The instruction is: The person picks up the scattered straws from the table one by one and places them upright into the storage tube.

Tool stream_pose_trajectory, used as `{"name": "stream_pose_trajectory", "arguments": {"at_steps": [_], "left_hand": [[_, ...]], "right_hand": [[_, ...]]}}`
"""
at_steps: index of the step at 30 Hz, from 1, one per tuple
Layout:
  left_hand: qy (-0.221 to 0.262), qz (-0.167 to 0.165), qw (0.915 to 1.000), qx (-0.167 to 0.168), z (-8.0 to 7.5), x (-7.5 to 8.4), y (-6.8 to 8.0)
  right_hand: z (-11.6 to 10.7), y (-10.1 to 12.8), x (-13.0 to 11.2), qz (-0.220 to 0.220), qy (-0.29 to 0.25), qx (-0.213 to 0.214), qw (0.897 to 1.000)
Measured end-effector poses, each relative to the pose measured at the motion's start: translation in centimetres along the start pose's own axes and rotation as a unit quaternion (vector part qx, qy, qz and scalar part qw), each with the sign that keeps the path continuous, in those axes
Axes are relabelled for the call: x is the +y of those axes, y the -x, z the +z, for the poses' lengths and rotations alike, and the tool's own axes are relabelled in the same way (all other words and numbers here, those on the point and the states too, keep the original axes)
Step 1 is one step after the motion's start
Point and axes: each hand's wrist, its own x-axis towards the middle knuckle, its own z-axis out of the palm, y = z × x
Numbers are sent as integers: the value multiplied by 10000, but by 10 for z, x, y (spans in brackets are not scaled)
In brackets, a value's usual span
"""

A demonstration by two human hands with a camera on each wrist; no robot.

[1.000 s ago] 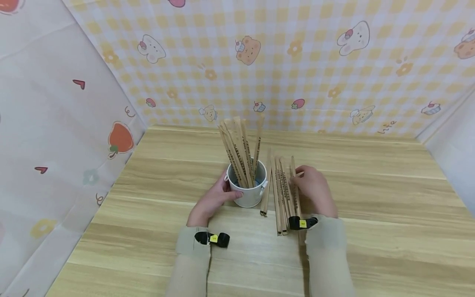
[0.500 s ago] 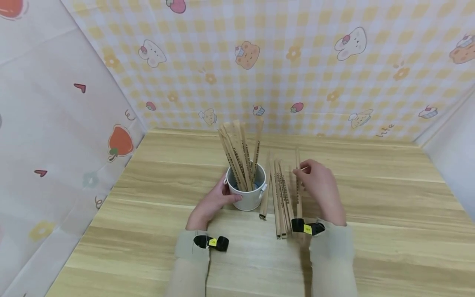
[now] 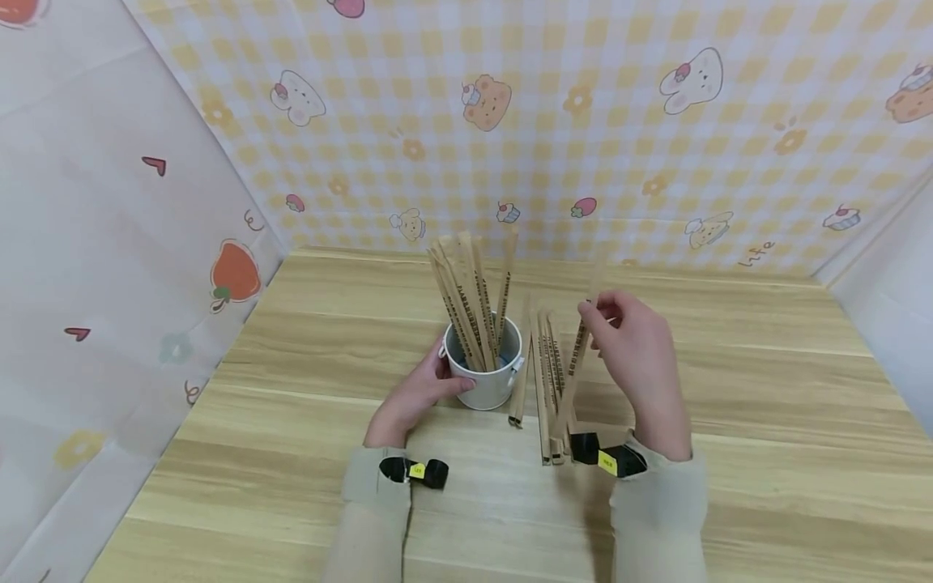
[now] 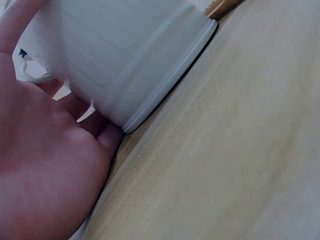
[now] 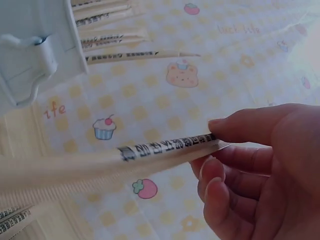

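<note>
A small white metal bucket [image 3: 487, 382] stands on the wooden table [image 3: 291, 453] and holds several paper-wrapped chopstick pairs [image 3: 470, 304]. My left hand [image 3: 419, 389] curls round the bucket's [image 4: 125, 55] left side. More wrapped pairs [image 3: 548, 380] lie flat just right of the bucket. My right hand [image 3: 634, 348] pinches one wrapped pair [image 3: 576, 364] near its upper end and holds it tilted above the lying ones. In the right wrist view the thumb and fingers [image 5: 240, 130] clamp that printed wrapper [image 5: 165, 147].
Patterned cloth walls [image 3: 510, 121] close off the back and left side [image 3: 87, 243] of the table. A bucket handle lug [image 5: 30, 55] shows in the right wrist view. Bare wood stretches to the front and right [image 3: 787, 453].
My right hand has lifted one wrapped pair off the lying group and raised its top end, tilting it. The left hand has stayed on the bucket.
</note>
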Motion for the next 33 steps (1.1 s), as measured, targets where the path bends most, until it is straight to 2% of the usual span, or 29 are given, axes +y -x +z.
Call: {"name": "stream_pose_trajectory", "arguments": {"at_steps": [4, 10, 17, 25, 33], "left_hand": [[-46, -56, 10000, 20, 2, 5, 1], [-61, -139, 9999, 41, 3, 7, 3], [-24, -177, 9998, 64, 3, 8, 3], [6, -233, 9997, 57, 4, 9, 4], [1, -203, 9998, 32, 4, 8, 3]], "right_hand": [[-2, 2, -6, -155, -502, 237, 9983], [-5, 7, -14, -506, -1058, 766, 9901], [-8, 12, -22, -944, -1461, 1350, 9755], [-14, 24, -46, -1331, -2023, 1681, 9556], [-13, 28, -56, -1591, -2494, 1937, 9354]]}}
